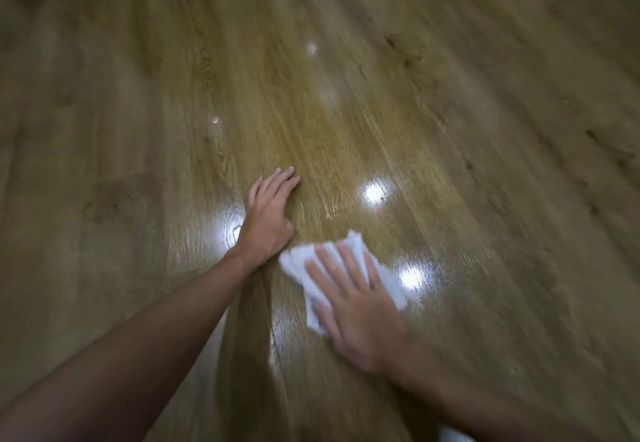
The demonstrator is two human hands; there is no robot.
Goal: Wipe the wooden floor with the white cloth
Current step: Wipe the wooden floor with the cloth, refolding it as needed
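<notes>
Right hand (360, 299) spread on white cloth (388, 277); left hand (270, 213) flat on wooden floor (485, 130).

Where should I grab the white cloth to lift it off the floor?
Probably its far edge, the bunched corner poking out beyond the right hand's fingertips. The white cloth lies flat under that hand on the wooden floor, so come from above and pinch the raised fold; the rest looks too flat.
</notes>
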